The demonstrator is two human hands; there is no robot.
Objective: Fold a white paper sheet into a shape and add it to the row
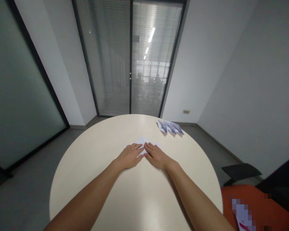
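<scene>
White paper (141, 140), ctr of table (86, 157), under L hand (130, 156) & R hand (158, 156): both flat, L fingers slightly spread, R's narrow. Prob. light, thin, creases easily; hold by L/R edges.

Left arm (91, 192) and right arm (195, 195) were both bare and stretched forward, angling in like a kinda upside-down V. Left hand (130, 156) and right hand (157, 156) were palm down and pretty flat, fingers (151, 148) extended and pointing at each other. The tips sat right next to each other (couldn't tell if they actually touched, tbh), thumbs (139, 158) on the near side, wrists (171, 165) well apart.
</scene>
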